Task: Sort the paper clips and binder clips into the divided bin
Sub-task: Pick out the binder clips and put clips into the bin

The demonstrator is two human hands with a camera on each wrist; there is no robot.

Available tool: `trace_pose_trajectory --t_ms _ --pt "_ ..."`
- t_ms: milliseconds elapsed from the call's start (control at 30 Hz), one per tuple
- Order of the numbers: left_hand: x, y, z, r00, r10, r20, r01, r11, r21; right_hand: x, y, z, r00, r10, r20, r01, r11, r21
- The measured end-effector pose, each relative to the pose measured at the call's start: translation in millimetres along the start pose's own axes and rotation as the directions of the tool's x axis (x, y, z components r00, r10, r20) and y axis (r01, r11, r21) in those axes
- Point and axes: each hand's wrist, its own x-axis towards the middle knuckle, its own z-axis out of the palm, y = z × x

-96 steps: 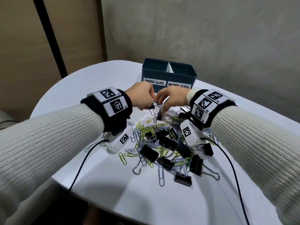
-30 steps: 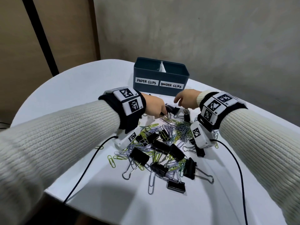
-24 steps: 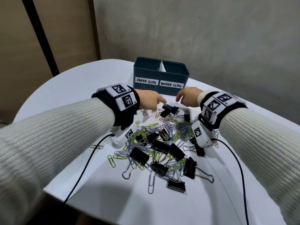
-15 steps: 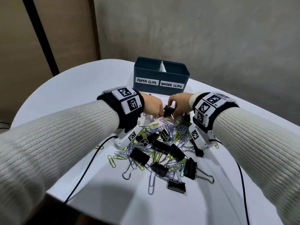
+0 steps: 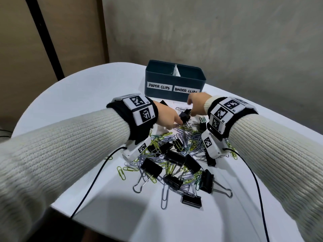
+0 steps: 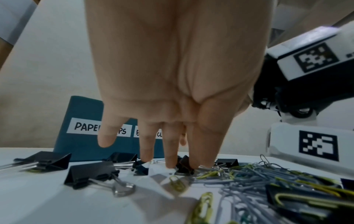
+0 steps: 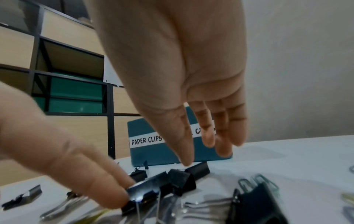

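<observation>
The left hand [image 5: 167, 117] reaches down, fingertips [image 6: 170, 164] pinching a black binder clip [image 5: 237, 117] at the far edge of the clip pile [image 5: 176, 154]. The right hand [image 5: 197, 105] hovers just beside it, fingers straight and relaxed, holding nothing. Both work on a white round table [image 5: 78, 95] by a grey wall. Beyond stands the blue divided bin [image 5: 174, 81]; its contents are hidden.

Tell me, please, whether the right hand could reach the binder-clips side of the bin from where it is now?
Probably yes. The right hand hovers just in front of the bin, by its BINDER CLIPS label. The bin's top is open and nothing stands between them; the left hand is lower, on a black binder clip.
</observation>
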Motion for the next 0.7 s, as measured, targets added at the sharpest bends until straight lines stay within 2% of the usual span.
trace_pose_trajectory --t_ms 100,167,267,367,433,533,633,700 --pt "-1 1 -1 0.999 -0.009 0.035 0.007 0.998 0.057 -3 -2 3 0.988 -0.058 0.143 0.049 0.997 0.066" --pt "-2 1 -2 0.999 -0.025 0.033 0.023 0.998 0.065 -3 -4 5 0.98 -0.095 0.176 0.073 0.989 0.127" --pt "-8 1 -1 0.997 -0.055 0.054 0.051 0.996 0.075 -4 -8 4 0.981 -0.128 0.147 0.119 0.991 0.069" --pt "-15 -1 -1 0.991 -0.058 0.12 0.05 0.996 0.071 -2 -8 4 0.981 -0.185 0.051 0.184 0.983 0.022" --pt "-18 -1 0 0.988 -0.053 0.143 0.043 0.996 0.075 -1 -7 6 0.975 -0.213 0.063 0.208 0.975 0.079" --pt "-21 0 1 0.989 -0.046 0.141 0.032 0.994 0.102 -1 -8 8 0.972 -0.189 0.137 0.172 0.976 0.13" --pt "-22 3 2 0.99 -0.032 0.141 0.016 0.994 0.111 2 -9 9 0.98 -0.166 0.111 0.141 0.968 0.206" --pt "-22 1 4 0.989 -0.016 0.144 -0.002 0.993 0.12 3 -8 8 0.989 -0.143 0.032 0.13 0.958 0.257"
